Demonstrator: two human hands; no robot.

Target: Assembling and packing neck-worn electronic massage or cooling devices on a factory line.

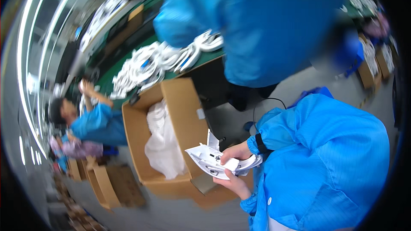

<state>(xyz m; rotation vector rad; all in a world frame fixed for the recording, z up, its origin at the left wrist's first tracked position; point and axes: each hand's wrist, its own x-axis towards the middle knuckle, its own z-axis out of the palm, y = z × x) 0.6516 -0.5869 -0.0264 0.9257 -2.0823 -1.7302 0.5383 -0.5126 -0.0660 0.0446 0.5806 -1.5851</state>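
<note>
"Head view: what are the fingers doing?"

"Both sets are closed. The right hand (236, 153) grips the white plastic piece (202, 157) from about 2 o'clock, and the left hand (235, 185) pinches it from about 5."

"Which step is that?"

"Two-handed handling, I'd judge, with the piece held up off any surface. Any move from this grip calls for steady fingers on both sides, since those edges look thin."

"How does the piece look?"

"Curved, glossy white, tapering towards 9 o'clock, with small dark fittings on its face and a flap standing up at 11. Another white part shows between the fingers; the picture is too small there to say if it's separate."

"And further out?"

"At 10 o'clock, an open cardboard box (185, 113) with white wrapping (165, 152) inside. Beyond it, at 11, a green bench (119, 64) carries bundled white cables (143, 66). One co-worker in a blue coat (274, 30) stands between 12 and 1; another co-worker (96, 126), blurred, is between 9 and 10. A smaller carton (102, 184) lies between 8 and 9."
</note>
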